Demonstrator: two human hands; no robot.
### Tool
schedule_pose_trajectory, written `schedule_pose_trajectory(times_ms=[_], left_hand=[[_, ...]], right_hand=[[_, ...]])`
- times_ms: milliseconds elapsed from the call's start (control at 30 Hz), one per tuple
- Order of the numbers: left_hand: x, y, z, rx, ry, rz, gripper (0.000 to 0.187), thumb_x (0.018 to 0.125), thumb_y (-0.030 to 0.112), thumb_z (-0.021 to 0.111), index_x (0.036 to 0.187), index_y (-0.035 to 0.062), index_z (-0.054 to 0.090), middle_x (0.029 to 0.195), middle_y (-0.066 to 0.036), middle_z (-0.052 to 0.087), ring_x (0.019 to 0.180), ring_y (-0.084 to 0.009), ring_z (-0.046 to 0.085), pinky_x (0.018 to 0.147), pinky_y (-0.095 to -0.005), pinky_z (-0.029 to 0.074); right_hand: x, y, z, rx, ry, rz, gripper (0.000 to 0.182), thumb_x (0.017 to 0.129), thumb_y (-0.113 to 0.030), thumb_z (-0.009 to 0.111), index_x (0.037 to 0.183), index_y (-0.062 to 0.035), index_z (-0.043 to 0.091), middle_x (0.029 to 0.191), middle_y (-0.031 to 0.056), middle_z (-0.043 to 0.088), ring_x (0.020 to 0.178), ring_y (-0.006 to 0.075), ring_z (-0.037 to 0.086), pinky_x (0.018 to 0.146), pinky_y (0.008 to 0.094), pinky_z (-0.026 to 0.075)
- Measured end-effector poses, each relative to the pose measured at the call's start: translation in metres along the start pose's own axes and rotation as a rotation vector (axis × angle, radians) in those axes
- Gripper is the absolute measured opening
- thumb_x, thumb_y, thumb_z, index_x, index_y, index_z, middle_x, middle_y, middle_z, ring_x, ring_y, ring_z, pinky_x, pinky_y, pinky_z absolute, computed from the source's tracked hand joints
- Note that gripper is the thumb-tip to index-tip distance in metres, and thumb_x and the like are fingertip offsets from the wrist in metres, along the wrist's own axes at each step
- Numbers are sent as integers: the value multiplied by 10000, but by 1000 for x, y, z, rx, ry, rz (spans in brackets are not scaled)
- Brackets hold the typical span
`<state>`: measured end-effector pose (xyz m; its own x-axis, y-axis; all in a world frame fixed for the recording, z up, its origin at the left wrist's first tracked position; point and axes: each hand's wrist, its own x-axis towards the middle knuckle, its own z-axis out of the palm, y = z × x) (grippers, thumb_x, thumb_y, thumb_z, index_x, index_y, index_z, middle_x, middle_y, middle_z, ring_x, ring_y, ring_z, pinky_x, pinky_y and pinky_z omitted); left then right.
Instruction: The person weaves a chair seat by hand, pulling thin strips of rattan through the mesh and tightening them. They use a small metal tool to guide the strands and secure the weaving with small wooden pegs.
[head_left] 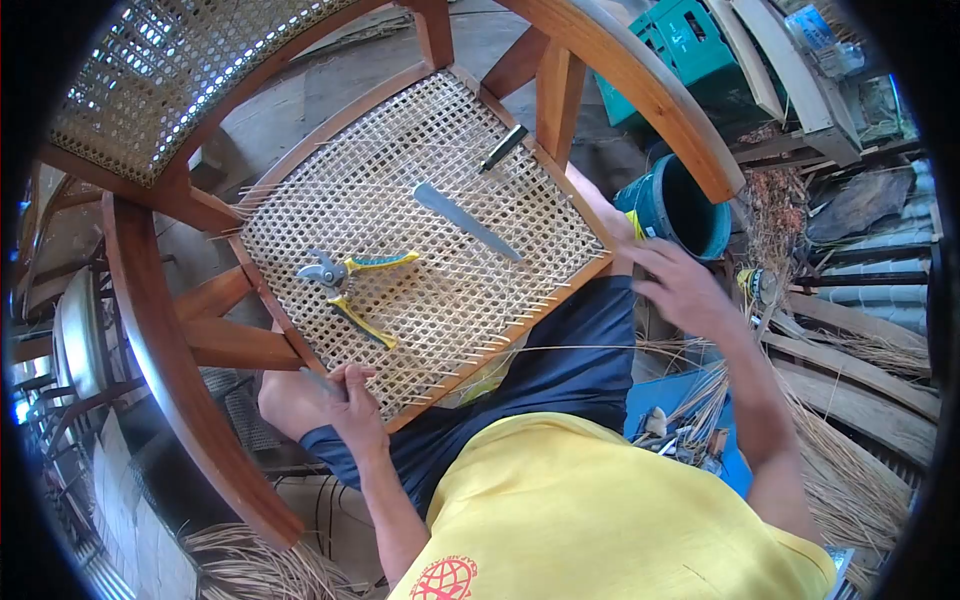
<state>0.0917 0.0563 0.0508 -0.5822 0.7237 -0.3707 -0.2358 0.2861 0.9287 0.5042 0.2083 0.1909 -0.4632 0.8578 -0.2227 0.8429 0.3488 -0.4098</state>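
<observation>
The left hand [357, 412] grips a slim tool [318, 382] beside the cane seat [400, 220], where yellow-handled shears [329, 275] lie.

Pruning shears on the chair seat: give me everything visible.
The pruning shears have short grey, metal-looking blades joined at a pivot to two yellow-and-dark handles, which look plastic or rubber-coated. The handles are spread wide in a V. The shears lie on the woven cane seat, blades toward the left of the picture, one handle pointing right, the other down and right. No hand touches them; the left hand is below them in the picture. Fine markings are unreadable.
</observation>
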Motion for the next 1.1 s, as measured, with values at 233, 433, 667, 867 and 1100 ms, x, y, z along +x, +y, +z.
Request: schedule_pose_trajectory(times_ms=[233,433,667,867,1100], left_hand=[[4,-13,-4,11,-82,-5,106,1026,168,584,1018,64,602,828,-5,661,544,11,365,480,-169,273],[4,-14,-2,101,-52,75,127,1025,151,584,1020,27,611,841,-17,665,686,-30,511,626,-181,394],[8,-22,-9,144,-83,37,142,1031,144,571,1012,10,611,848,-26,666,775,-68,559,717,-223,435],[9,-26,-8,219,-86,131,161,1033,165,571,999,11,603,840,-21,658,753,-81,529,731,-229,425],[16,-29,-21,349,-235,101,218,1049,252,547,986,47,591,831,6,590,724,-65,491,683,-226,402]], right_hand=[[193,-40,73,-606,239,-436,411,875,-38,594,1279,-112,599,1324,108,552,1331,294,464,1134,473,365],[254,-16,66,-704,114,-535,195,887,-96,581,1025,-145,710,952,54,658,991,236,651,987,464,477],[211,-27,22,-491,200,-120,291,902,-205,617,1112,-6,639,1078,172,650,1048,350,650,898,453,516],[168,-36,121,132,161,156,615,696,-568,827,936,-21,680,974,223,694,941,358,689,821,432,522],[150,-65,132,207,-57,337,321,808,-206,736,1037,11,675,961,227,676,915,361,690,809,437,570]])
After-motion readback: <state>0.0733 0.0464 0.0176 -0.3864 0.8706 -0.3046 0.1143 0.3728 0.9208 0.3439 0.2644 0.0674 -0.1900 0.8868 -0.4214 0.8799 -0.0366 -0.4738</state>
